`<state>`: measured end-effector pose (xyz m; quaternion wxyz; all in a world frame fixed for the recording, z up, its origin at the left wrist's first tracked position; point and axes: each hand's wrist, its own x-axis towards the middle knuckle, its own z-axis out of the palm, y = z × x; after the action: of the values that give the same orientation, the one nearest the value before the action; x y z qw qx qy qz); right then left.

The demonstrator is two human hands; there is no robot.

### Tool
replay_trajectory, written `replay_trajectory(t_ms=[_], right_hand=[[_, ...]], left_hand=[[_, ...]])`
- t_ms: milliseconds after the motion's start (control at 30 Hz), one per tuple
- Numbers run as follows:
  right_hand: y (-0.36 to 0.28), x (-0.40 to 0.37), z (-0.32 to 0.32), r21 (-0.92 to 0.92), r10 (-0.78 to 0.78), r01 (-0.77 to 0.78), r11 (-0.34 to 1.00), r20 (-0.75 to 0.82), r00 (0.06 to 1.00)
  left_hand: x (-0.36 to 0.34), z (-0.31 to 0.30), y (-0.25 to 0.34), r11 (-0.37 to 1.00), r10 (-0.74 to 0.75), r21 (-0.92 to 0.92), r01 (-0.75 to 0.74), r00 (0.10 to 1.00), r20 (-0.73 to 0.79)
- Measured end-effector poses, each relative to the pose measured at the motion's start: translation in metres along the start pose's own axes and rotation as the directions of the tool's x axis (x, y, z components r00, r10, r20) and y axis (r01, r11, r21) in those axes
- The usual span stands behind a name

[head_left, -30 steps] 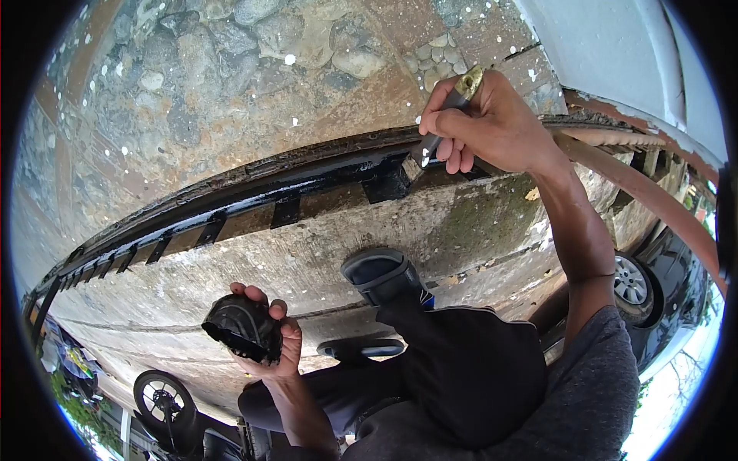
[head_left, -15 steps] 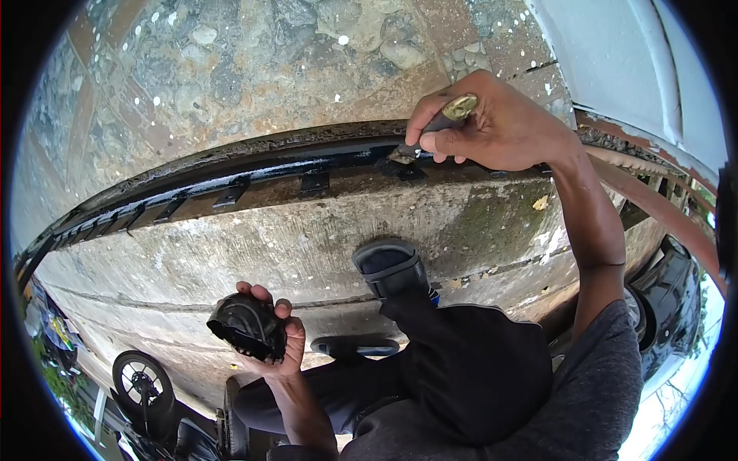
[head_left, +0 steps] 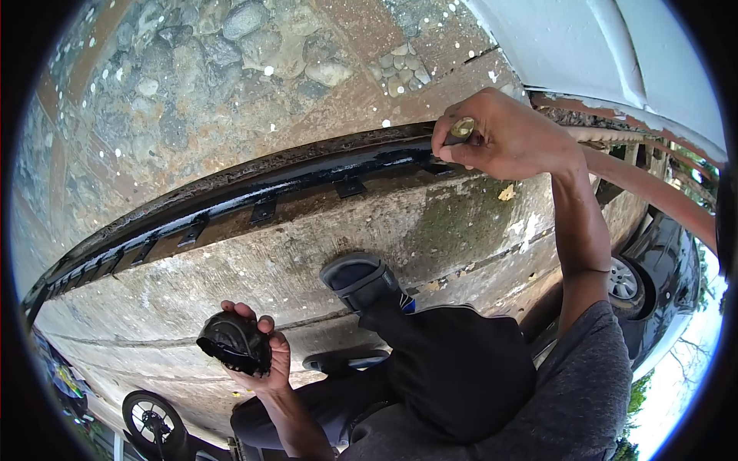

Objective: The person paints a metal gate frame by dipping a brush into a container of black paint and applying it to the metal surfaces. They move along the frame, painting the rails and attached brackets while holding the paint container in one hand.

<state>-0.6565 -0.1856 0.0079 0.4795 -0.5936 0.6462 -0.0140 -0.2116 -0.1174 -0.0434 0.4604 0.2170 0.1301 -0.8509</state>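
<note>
My right hand (head_left: 507, 137) is closed around a paintbrush; the rounded end of its handle (head_left: 461, 127) points up at me. The bristles are hidden behind my fingers, close to a long black metal bar (head_left: 307, 178). Wet-looking black paint shines along this bar, and short flat tabs (head_left: 350, 187) stick out from its near side. Lower down and to the left, my left hand (head_left: 275, 361) grips a small black-coated container (head_left: 237, 338), tilted with its dark opening toward the lower left. What lies inside the container is too dark to make out.
Beyond the bar is a stone-set surface (head_left: 207, 84) with white paint spots. My sandalled foot (head_left: 357, 280) rests on the concrete (head_left: 284, 288). A pale panel (head_left: 569, 46) and brown pipe (head_left: 653, 188) are at right, near a parked car (head_left: 661, 269). A motorcycle wheel (head_left: 154, 422) stands lower left.
My right hand has moved right along the bar with the paintbrush, whose bristles were visible on the bar before. The whole view has shifted; my left hand still holds the container.
</note>
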Motion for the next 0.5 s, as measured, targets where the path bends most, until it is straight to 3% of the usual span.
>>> replay_trajectory(t_ms=[100, 233, 333, 367, 500], right_hand=[[-0.002, -0.008, -0.012, 0.269, 0.119, -0.122, 0.955, 0.028, 0.993], [0.030, -0.006, -0.010, 0.236, 0.099, -0.118, 0.965, 0.091, 0.991], [0.027, -0.010, -0.028, 0.070, 0.264, -0.263, 0.962, 0.000, 0.965], [0.031, -0.013, -0.022, 0.291, 0.180, -0.135, 0.947, -0.134, 0.975], [0.032, 0.004, 0.005, 0.493, 0.157, -0.057, 0.868, -0.164, 0.974]], left_hand=[[0.009, 0.007, -0.008, 1.000, -0.028, 0.013, 0.028, 1.000, -0.002], [0.020, 0.012, -0.012, 0.998, -0.054, 0.018, 0.054, 0.998, -0.012], [0.024, 0.011, -0.012, 0.998, -0.060, 0.036, 0.060, 0.998, -0.020], [0.025, 0.010, -0.013, 0.998, -0.059, 0.036, 0.060, 0.998, -0.027], [0.031, 0.010, -0.018, 0.996, -0.078, 0.030, 0.079, 0.996, -0.032]])
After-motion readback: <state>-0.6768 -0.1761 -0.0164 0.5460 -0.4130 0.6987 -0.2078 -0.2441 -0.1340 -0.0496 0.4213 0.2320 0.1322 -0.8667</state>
